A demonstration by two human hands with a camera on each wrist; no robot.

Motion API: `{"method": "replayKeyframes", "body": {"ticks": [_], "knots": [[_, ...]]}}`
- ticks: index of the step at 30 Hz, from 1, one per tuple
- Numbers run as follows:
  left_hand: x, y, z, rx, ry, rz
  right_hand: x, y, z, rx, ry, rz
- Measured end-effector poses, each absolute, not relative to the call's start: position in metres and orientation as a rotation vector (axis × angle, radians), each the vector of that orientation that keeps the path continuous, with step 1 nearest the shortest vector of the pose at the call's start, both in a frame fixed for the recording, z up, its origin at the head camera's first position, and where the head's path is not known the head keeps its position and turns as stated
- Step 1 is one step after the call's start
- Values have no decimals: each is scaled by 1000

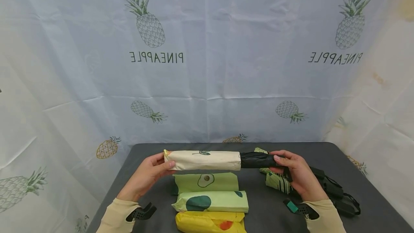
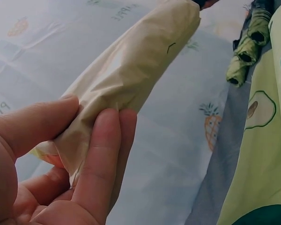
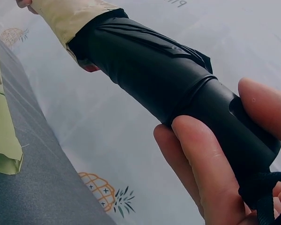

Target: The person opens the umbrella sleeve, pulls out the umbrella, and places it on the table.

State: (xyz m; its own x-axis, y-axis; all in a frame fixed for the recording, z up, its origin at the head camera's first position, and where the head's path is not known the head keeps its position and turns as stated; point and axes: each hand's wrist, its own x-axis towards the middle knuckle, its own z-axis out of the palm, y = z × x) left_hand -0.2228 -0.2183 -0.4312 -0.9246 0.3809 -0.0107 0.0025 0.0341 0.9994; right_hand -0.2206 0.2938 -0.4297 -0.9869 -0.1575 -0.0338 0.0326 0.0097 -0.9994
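Note:
A folded black umbrella (image 1: 257, 160) is partly inside a cream fabric sleeve (image 1: 203, 161) printed with leaves, held level above the table. My left hand (image 1: 142, 177) pinches the sleeve's far left end between thumb and fingers; the left wrist view shows the cloth (image 2: 136, 61) wrinkled at the fingertips. At the other end, my right hand (image 1: 300, 177) grips the umbrella's smooth black handle (image 3: 225, 122), thumb on one side and fingers on the other. A black wrist cord (image 3: 267, 187) hangs off the handle's end. The sleeve's mouth (image 3: 91, 26) surrounds the folded black canopy.
On the grey table (image 1: 265, 208), a green avocado-print sleeve (image 1: 184, 182), a pale green one (image 1: 223, 202) and a yellow one (image 1: 194, 222) lie in a column below the umbrella. To the right are green striped rolls (image 1: 278, 182) and black umbrella handles (image 1: 334, 188). A pineapple-print curtain (image 1: 226, 82) hangs behind.

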Motion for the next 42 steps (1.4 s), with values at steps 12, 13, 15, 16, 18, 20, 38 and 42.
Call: {"method": "replayKeyframes", "body": {"ticks": [12, 13, 15, 16, 18, 20, 38, 42], "knots": [[-222, -218, -430, 378, 2025, 2006, -221, 298, -429, -165, 2058, -2179], [-222, -218, -430, 374, 2022, 2011, -221, 298, -429, -169, 2048, -2194], [-224, -219, -430, 370, 2020, 2015, -221, 299, -429, -174, 2039, -2212], [-224, -220, -429, 367, 2021, 2018, -221, 299, -429, -177, 2037, -2214], [-227, -220, -429, 362, 2023, 2030, -223, 300, -428, -181, 2031, -2229], [-228, -221, -430, 360, 2034, 2023, -223, 300, -428, -189, 2021, -2239], [-230, -222, -433, 316, 2020, 2061, -223, 311, -430, -175, 2006, -2252], [-230, -222, -437, 333, 2003, 2055, -224, 313, -432, -203, 1968, -2274]]}}
